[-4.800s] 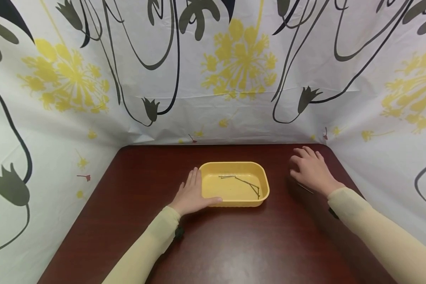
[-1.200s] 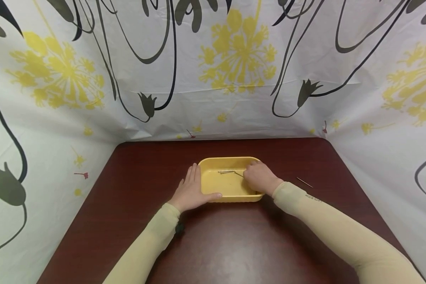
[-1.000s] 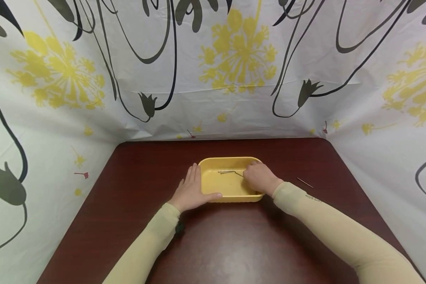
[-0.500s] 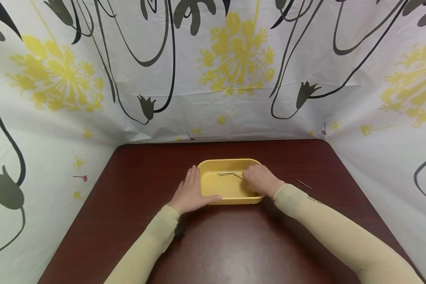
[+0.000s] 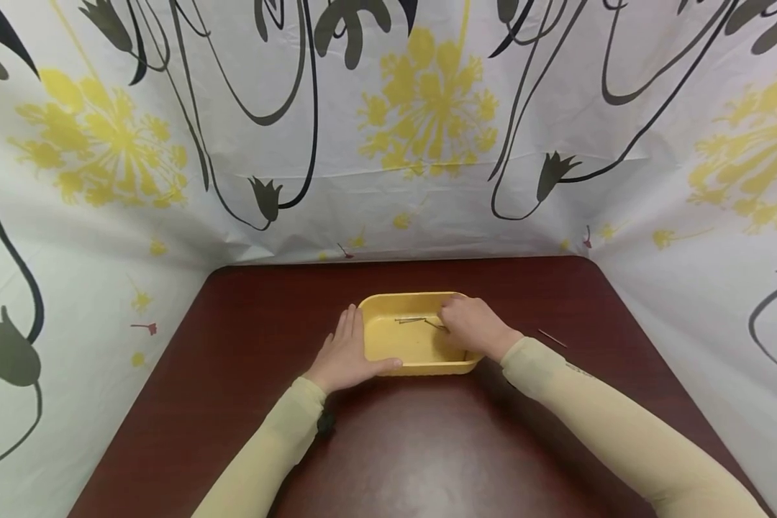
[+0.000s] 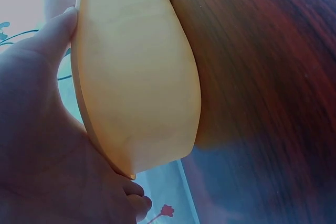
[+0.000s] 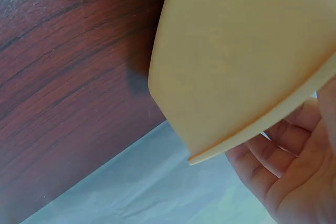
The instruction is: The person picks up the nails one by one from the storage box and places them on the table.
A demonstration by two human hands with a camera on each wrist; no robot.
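A shallow yellow plastic tray (image 5: 421, 369) stands on the dark red-brown table. Inside it lie several thin, nail-like sticks (image 5: 411, 319), partly hidden by my right hand. My left hand (image 5: 346, 357) rests on the tray's left end, fingers straight along the rim and thumb along the front edge. Reaching over the right end, my right hand (image 5: 474, 325) has its fingers bent down into the tray. Its fingertips are out of sight behind the tray wall (image 7: 236, 61) in the right wrist view, so I cannot tell whether they pinch a stick.
One more thin stick (image 5: 552, 337) lies on the table right of the tray, beyond my right wrist. A white curtain (image 5: 337, 158) with yellow and grey flower prints hangs behind the table (image 5: 285, 288) and along both sides.
Several seconds ago my right hand was over the table at the right; it has since moved left into the tray. Over the last second both hands stay put, and the view shifts slightly.
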